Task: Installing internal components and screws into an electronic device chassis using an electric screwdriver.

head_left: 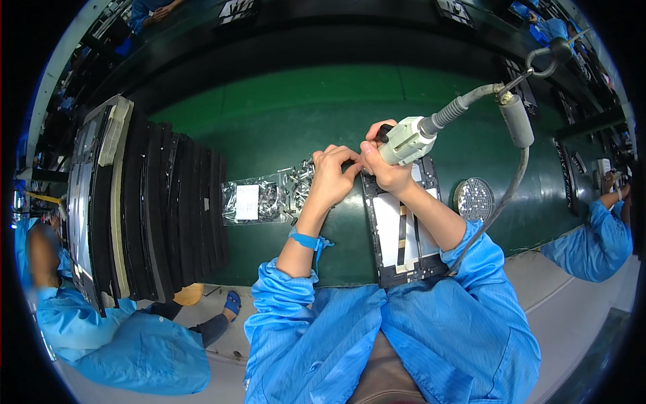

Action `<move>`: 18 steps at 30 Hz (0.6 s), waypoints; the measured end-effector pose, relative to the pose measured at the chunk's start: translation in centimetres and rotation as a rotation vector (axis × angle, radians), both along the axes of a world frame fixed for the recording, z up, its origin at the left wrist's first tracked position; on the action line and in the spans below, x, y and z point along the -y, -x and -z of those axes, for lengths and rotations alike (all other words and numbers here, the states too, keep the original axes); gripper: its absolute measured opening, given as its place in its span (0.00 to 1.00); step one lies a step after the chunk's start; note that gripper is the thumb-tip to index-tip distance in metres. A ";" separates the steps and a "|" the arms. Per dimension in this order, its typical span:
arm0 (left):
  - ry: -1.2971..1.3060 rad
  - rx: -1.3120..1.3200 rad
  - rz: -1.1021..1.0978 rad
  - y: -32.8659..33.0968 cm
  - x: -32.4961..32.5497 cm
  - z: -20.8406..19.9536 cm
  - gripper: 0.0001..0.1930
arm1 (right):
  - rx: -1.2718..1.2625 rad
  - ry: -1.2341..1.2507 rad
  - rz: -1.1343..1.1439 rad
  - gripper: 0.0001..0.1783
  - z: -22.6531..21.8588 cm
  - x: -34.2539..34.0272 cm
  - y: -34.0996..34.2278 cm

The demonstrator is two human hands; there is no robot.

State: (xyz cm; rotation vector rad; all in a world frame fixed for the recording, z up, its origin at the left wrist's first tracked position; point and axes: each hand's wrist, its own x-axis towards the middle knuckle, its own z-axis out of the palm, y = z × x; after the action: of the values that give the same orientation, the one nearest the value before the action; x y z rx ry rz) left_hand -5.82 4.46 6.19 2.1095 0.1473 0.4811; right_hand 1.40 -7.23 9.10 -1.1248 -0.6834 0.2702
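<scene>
My right hand [390,172] is wrapped round a pale electric screwdriver [408,140], whose cable leads up and to the right. It holds the tool tilted over the far left corner of a flat tablet-like device [389,232]. My left hand [331,176] is closed in a pinch right beside the right hand's fingertips; what sits between its fingers, if anything, is too small to make out. The driver's tip is hidden behind my hands. White panels and a dark strip show inside the device's black frame. A blue band [308,240] circles my left wrist.
Small metal parts lie loose [300,188] by my left forearm, beside a clear bag [259,200] of similar parts. A round tin [474,198] of small pieces stands to the right. Stacked dark panels [151,209] rise at left. A hanging cable [523,172] crosses my right sleeve. Co-workers sit on both sides.
</scene>
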 end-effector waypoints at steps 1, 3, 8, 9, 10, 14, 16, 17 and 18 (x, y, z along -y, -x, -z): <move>0.001 0.005 -0.002 0.0 0.0 0.1 0.02 | -0.013 -0.016 0.013 0.11 -0.1 -0.1 0.1; 0.002 0.010 -0.004 0.0 0.0 0.1 0.02 | -0.008 -0.020 0.042 0.11 0.1 -0.3 0.2; -0.033 0.020 -0.017 0.0 0.1 0.0 0.02 | 0.154 0.058 0.061 0.11 -0.1 -0.4 0.1; -0.033 0.020 -0.017 0.0 0.1 0.1 0.02 | 0.166 0.069 0.072 0.11 0.0 -0.3 0.0; -0.044 0.036 -0.021 0.0 0.1 0.2 0.02 | 0.178 0.079 0.082 0.11 0.0 -0.4 0.1; -0.078 0.064 -0.026 0.0 0.1 0.2 0.02 | 0.175 0.092 0.127 0.11 -0.2 -0.5 0.5; -0.085 0.072 -0.029 0.0 0.1 0.2 0.02 | 0.112 0.110 0.173 0.10 -0.3 -0.4 0.8; -0.091 0.080 -0.031 0.0 0.2 0.1 0.02 | 0.112 0.107 0.175 0.10 -0.5 -0.4 0.9; -0.094 0.080 -0.029 0.1 0.2 0.0 0.02 | 0.206 0.151 0.176 0.10 -0.8 -0.3 0.9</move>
State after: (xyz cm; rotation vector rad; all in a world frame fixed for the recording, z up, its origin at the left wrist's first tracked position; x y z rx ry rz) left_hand -5.92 4.28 6.17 2.1783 0.1115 0.5990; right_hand 0.51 -6.92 9.91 -1.3614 -0.7494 0.0565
